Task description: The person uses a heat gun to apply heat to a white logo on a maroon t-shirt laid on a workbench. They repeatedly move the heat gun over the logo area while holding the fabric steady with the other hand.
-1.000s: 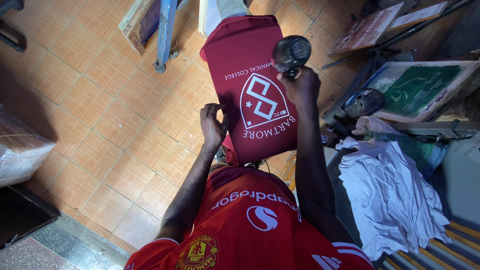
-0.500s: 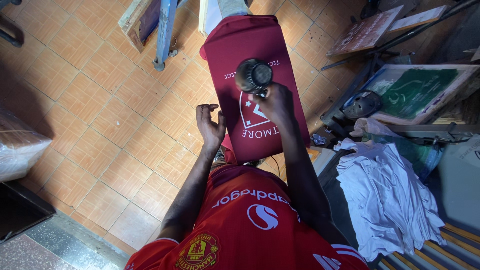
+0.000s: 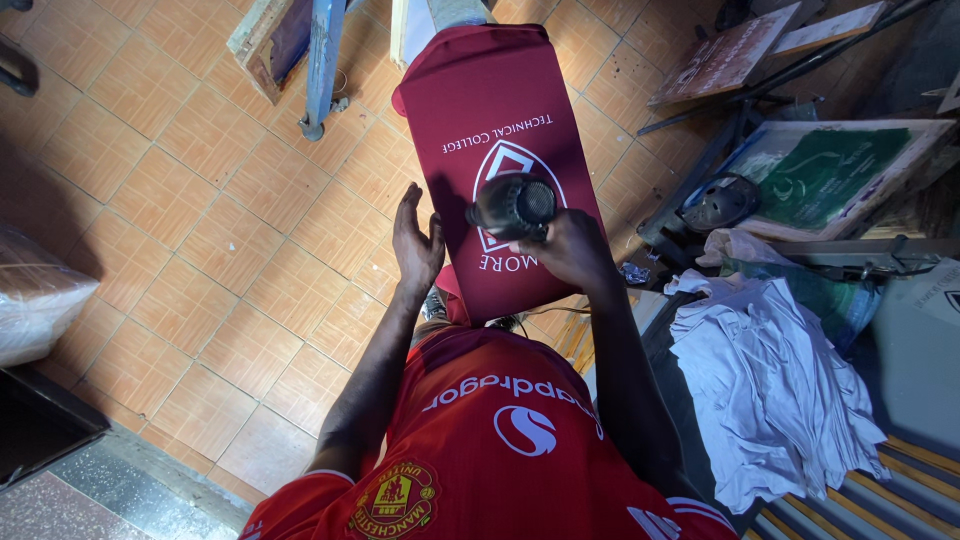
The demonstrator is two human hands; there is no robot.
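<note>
A maroon shirt (image 3: 490,95) with a white printed crest lies stretched flat over a narrow board in front of me. My right hand (image 3: 570,250) grips a black heat gun (image 3: 513,207) and holds it over the crest, its round back end facing the camera. My left hand (image 3: 415,243) rests open at the shirt's left edge, fingers spread and pointing away from me. I wear a red football jersey (image 3: 490,440).
A pile of white cloth (image 3: 775,375) lies at the right. Behind it sit a green-coated printing screen (image 3: 830,175) and a round black object (image 3: 722,203). A blue metal leg (image 3: 322,65) and wooden frame (image 3: 265,40) stand on the orange floor tiles. A plastic-wrapped bundle (image 3: 35,300) sits far left.
My right hand has carried the heat gun from the shirt's far right edge leftward and down over the crest. My left hand has shifted slightly along the shirt's left edge.
</note>
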